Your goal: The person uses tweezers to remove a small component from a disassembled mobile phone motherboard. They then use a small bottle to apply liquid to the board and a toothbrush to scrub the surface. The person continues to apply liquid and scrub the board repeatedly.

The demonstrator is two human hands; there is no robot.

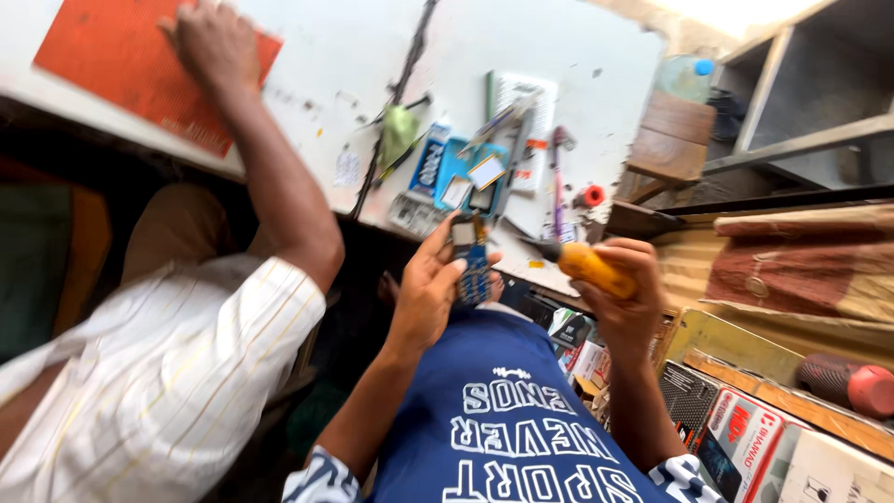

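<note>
A small opened phone [472, 261] is clamped in the left hand [430, 291], held above the desk [596, 74] edge. A yellow-handled screwdriver [589, 265] is gripped tight by the right hand [626, 296], its tip pointed at the phone. Another person's hand [212, 42] is rested on an orange mat [130, 65].

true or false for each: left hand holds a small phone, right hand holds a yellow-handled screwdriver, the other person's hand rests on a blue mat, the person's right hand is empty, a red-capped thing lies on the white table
1. The left hand holds a small phone. True.
2. The right hand holds a yellow-handled screwdriver. True.
3. The other person's hand rests on a blue mat. False: the mat is orange-red.
4. The person's right hand is empty. False: it grips the screwdriver.
5. A small red thing lies on the white table. True, near its edge.
</note>
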